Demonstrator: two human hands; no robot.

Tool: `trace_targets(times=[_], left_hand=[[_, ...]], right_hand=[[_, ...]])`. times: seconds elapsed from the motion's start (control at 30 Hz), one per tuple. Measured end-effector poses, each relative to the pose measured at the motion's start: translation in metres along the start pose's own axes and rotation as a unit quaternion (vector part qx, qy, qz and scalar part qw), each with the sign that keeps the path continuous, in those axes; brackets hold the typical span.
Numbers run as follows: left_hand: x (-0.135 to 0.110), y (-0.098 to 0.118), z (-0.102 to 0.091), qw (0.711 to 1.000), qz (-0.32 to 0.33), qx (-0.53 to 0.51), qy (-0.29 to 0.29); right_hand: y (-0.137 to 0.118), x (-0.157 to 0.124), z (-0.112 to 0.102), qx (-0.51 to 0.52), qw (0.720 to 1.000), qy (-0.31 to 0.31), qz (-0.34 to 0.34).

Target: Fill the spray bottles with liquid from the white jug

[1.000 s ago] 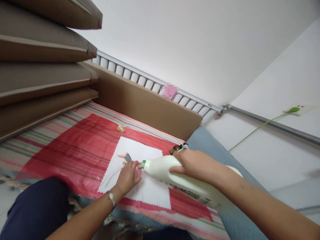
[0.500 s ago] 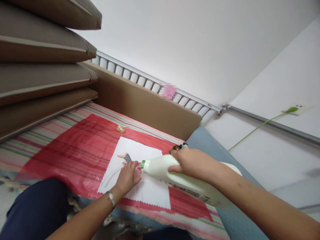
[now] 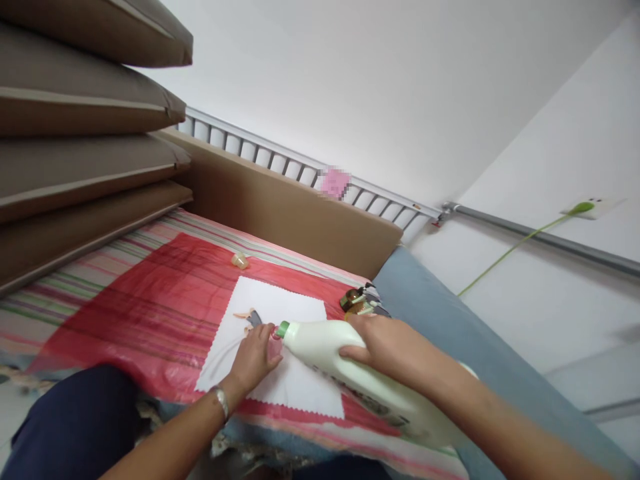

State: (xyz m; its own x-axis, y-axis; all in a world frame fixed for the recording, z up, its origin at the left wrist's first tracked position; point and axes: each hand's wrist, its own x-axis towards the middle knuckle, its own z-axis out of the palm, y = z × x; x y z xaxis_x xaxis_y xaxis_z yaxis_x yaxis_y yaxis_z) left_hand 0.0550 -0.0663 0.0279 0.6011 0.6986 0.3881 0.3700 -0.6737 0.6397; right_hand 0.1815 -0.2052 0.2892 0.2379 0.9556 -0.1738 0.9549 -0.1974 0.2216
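Note:
My right hand (image 3: 387,347) grips a large white bottle (image 3: 320,347) with a green neck, tipped on its side with the mouth pointing left. My left hand (image 3: 255,357) is closed round a small pink translucent cup (image 3: 274,347) held right at the bottle's mouth. Both are over a white cloth (image 3: 295,380) with zigzag edges, which lies on a red plastic sheet (image 3: 150,300). A small doll-like figure (image 3: 249,319) lies on the cloth just beyond my left hand.
A striped bed cover (image 3: 65,293) lies under the red sheet. Stacked brown cushions (image 3: 75,153) stand at the left, and a brown board (image 3: 280,207) runs along the back. A small clear cap (image 3: 240,260) and a small brown bottle (image 3: 354,300) sit on the sheet. A blue cushion (image 3: 450,313) lies at the right.
The view has shifted slightly. Both hands, the bottle and the cup keep the same pose.

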Motion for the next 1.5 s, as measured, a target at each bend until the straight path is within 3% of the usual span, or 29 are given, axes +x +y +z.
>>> trace_targets(times=[0.17, 0.3, 0.4, 0.6, 0.7, 0.77, 0.93, 1.1, 1.2, 1.33, 1.5], left_hand=[[0.001, -0.002, 0.0, 1.0, -0.004, 0.002, -0.004], [0.001, -0.005, 0.001, 1.0, -0.01, -0.001, -0.01], [0.0, -0.008, 0.002, 1.0, -0.008, -0.009, -0.004], [-0.002, -0.011, 0.004, 0.999, 0.001, -0.028, 0.029], [-0.003, -0.011, 0.004, 0.998, 0.004, -0.038, 0.041], [-0.004, -0.011, 0.005, 0.998, 0.007, -0.039, 0.048], [-0.005, -0.018, 0.011, 0.998, 0.002, -0.021, 0.055], [-0.006, -0.026, 0.015, 0.999, 0.007, -0.009, 0.038], [-0.007, -0.028, 0.015, 0.999, 0.011, -0.005, 0.042], [-0.007, -0.026, 0.013, 0.999, 0.001, -0.014, 0.043], [-0.007, -0.011, 0.004, 0.998, -0.033, -0.042, 0.039]], right_hand=[[0.022, -0.023, 0.038, 0.164, 0.983, 0.048, 0.064], [0.044, -0.032, 0.052, 0.309, 0.932, 0.099, 0.163], [0.051, -0.023, 0.062, 0.369, 0.889, 0.176, 0.206], [0.041, 0.046, 0.108, 0.463, 0.793, 0.351, 0.183], [0.03, 0.098, 0.134, 0.528, 0.738, 0.396, 0.139], [0.023, 0.134, 0.148, 0.548, 0.72, 0.407, 0.128], [0.006, 0.211, 0.17, 0.562, 0.695, 0.427, 0.134], [0.002, 0.256, 0.196, 0.575, 0.683, 0.42, 0.161], [0.011, 0.265, 0.211, 0.58, 0.681, 0.405, 0.189], [0.023, 0.265, 0.218, 0.585, 0.7, 0.374, 0.168], [0.025, 0.233, 0.218, 0.584, 0.713, 0.367, 0.123]])
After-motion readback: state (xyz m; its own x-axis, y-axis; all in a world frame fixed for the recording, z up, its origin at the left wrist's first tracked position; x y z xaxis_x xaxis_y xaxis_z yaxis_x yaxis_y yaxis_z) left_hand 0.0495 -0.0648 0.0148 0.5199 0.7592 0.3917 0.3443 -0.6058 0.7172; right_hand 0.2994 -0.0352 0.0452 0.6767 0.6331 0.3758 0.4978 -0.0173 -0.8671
